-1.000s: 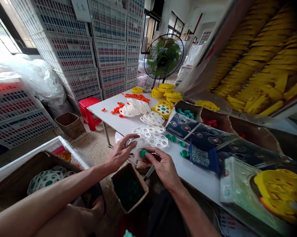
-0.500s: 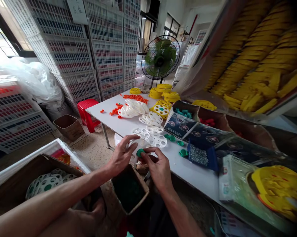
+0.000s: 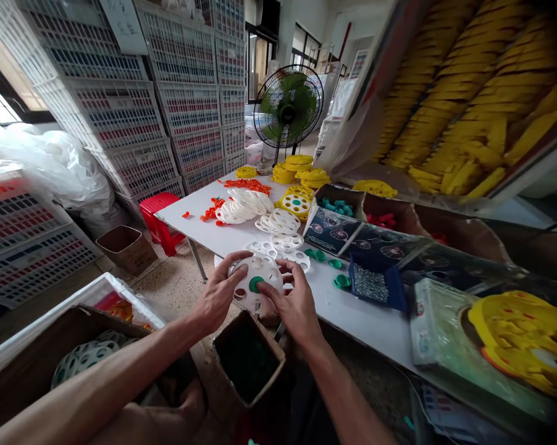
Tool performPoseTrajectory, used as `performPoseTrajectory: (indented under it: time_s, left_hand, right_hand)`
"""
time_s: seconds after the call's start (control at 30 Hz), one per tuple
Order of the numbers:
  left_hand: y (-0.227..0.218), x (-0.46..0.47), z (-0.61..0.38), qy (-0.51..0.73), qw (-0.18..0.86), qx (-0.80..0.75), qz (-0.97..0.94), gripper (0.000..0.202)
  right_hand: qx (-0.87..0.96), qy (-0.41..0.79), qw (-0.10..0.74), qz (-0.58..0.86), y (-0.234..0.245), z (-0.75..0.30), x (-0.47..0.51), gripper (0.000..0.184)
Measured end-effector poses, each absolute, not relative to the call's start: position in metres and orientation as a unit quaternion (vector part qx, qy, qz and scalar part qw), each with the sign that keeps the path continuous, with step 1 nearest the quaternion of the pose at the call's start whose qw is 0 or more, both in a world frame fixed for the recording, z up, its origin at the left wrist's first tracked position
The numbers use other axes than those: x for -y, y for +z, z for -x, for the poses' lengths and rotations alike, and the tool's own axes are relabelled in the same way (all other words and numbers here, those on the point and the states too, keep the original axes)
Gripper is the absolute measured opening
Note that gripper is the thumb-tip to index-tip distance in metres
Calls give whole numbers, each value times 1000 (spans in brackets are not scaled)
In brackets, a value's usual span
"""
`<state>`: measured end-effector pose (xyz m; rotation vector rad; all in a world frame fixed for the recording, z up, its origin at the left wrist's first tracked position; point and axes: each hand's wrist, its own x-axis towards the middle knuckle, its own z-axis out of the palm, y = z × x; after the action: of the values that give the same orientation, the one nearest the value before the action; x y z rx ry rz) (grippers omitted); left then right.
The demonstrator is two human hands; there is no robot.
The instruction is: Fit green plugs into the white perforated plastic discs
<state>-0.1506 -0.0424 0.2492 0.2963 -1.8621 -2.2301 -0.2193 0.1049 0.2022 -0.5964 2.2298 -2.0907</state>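
A white plastic disc with round holes [image 3: 265,279] is held between my two hands, above an open cardboard box [image 3: 278,364]. My left hand [image 3: 221,289] grips its left edge, fingers behind and thumb in front. At the disc's centre sits a green cap [image 3: 256,283]. My right hand [image 3: 293,300] has its thumb against this cap and its fingers round the disc's right side. Just beyond lie more white discs [image 3: 281,221], some in leaning stacks. Several loose green caps [image 3: 342,281] rest on the table to the right.
A blue tray of small metal pieces [image 3: 372,281] stands right on the white table [image 3: 204,232]. Orange pieces [image 3: 247,185] and yellow discs [image 3: 299,164] lie farther back. A carton of white discs [image 3: 10,352] is at lower left. Behind stand a fan [image 3: 288,114] and stacked crates [image 3: 186,105].
The white disc has tilted to face me more. My right hand's fingers have moved from pinching the green cap to round the disc's edge, thumb on the cap. The view has shifted slightly.
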Motion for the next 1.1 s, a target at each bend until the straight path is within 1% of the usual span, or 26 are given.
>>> performPoseTrajectory:
  time_s: [0.13, 0.3, 0.37, 0.53, 0.7, 0.77, 0.83, 0.93, 1.03, 1.1]
  left_hand:
    - [253, 43, 154, -761, 135, 626, -103, 45]
    - [254, 42, 154, -763, 139, 622, -104, 45]
    - [255, 42, 153, -755, 146, 629, -115, 45]
    - [255, 38, 152, -724, 158, 656, -143, 42]
    - [250, 35, 150, -724, 175, 651, -146, 40]
    - [248, 38, 150, -733, 171, 638, -161, 43]
    - [246, 46, 152, -751, 150, 619, -175, 50]
    - [243, 65, 157, -784, 147, 568, -202, 61]
    - [235, 89, 159, -781, 176, 556, -225, 53]
    - [223, 107, 152, -764, 155, 591, -207, 49]
  right_hand:
    - [-715, -668, -29, 205, 208, 215, -99, 56]
    - [-733, -640, -102, 208, 201, 209, -96, 58]
    - [-739, -636, -107, 194, 200, 206, -95, 57]
    - [-716, -684, 6, 141, 207, 199, -92, 61]
    - [-724, -672, 0, 156, 209, 202, -88, 55]
    - [-713, -682, 12, 162, 206, 206, -86, 56]
    - [-692, -698, 52, 173, 202, 210, -86, 56]
    - [-633, -739, 123, 196, 198, 215, -86, 47]
    - [-565, -787, 173, 179, 197, 216, -84, 43]
    - [-546, -804, 180, 150, 199, 214, -79, 43]
